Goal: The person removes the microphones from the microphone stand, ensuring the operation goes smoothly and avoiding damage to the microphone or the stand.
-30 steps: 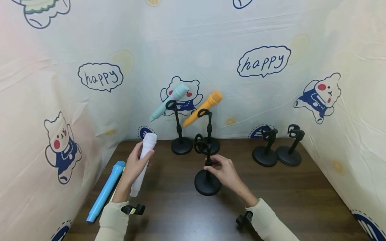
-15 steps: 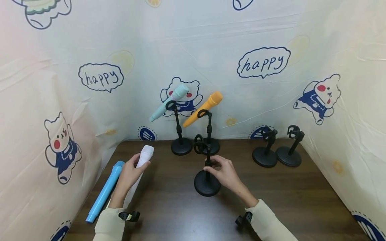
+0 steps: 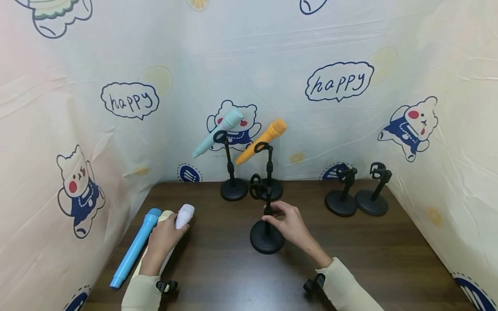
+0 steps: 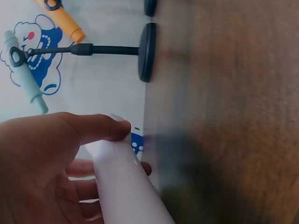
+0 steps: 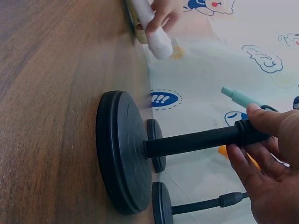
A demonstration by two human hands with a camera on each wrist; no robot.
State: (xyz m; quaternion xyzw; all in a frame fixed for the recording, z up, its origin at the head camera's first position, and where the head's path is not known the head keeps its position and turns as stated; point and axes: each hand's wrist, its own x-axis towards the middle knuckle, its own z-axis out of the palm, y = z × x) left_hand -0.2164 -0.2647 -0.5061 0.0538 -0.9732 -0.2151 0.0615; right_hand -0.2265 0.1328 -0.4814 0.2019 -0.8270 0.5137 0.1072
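My left hand (image 3: 161,242) grips a white microphone (image 3: 184,217) near its head, low over the left of the table. In the left wrist view the thumb lies across the white microphone (image 4: 126,186), with the other fingers behind it. My right hand (image 3: 289,222) pinches the upright of a black microphone stand (image 3: 267,238) at the middle of the table. This stand's round base (image 5: 122,154) faces the tabletop and its ring clip holds nothing. Left of the left hand lie a blue microphone (image 3: 135,250) and a cream microphone (image 3: 139,264), the latter partly hidden by the arm.
At the back, one stand (image 3: 233,190) bears a mint microphone (image 3: 208,144) and another (image 3: 275,190) bears an orange microphone (image 3: 268,136). Two shorter black stands (image 3: 340,204) stand at the back right. A printed curtain (image 3: 249,52) hangs behind and along both sides of the table (image 3: 373,259).
My left hand has brought the white microphone down and slightly left, toward the cream and blue ones. The right hand has stayed on the stand.
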